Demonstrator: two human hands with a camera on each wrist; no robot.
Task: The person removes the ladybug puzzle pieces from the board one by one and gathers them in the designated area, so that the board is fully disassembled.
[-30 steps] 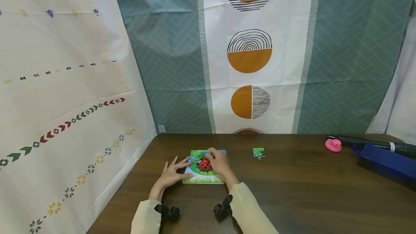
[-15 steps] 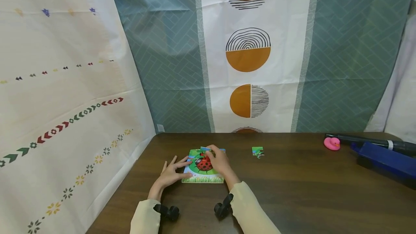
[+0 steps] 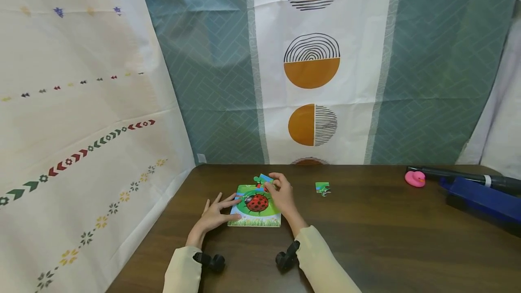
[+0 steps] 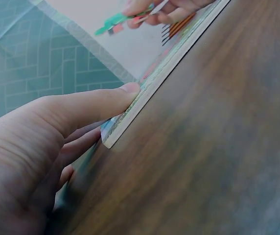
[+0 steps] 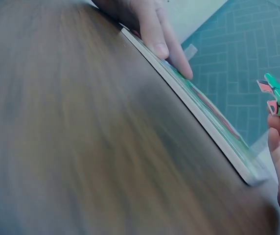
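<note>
A ladybug jigsaw puzzle board (image 3: 254, 221) lies flat on the dark wooden table. My left hand (image 3: 214, 217) rests at its left side, fingers spread and fairly straight; in the left wrist view the thumb (image 4: 108, 103) presses on the board near its corner. Above the board's far right part, my right hand (image 3: 284, 195) pinches a puzzle piece (image 3: 265, 178) with green, blue and red on it. The right wrist view shows this piece (image 5: 276, 90) raised off the board, held at the fingertips. Another puzzle piece (image 3: 323, 188), green and blue, lies on the table to the right.
A pink rubber duck (image 3: 415, 178) sits at the back right, beside a black rod-like object (image 3: 452, 174) and a dark blue object (image 3: 486, 198). Patterned cloth (image 3: 221, 103) hangs behind the table, and white cloth (image 3: 101, 148) along the left.
My right hand has lifted the puzzle piece out of the board's upper part and moved it up and slightly right. The left hand has stayed at the board's left side.
</note>
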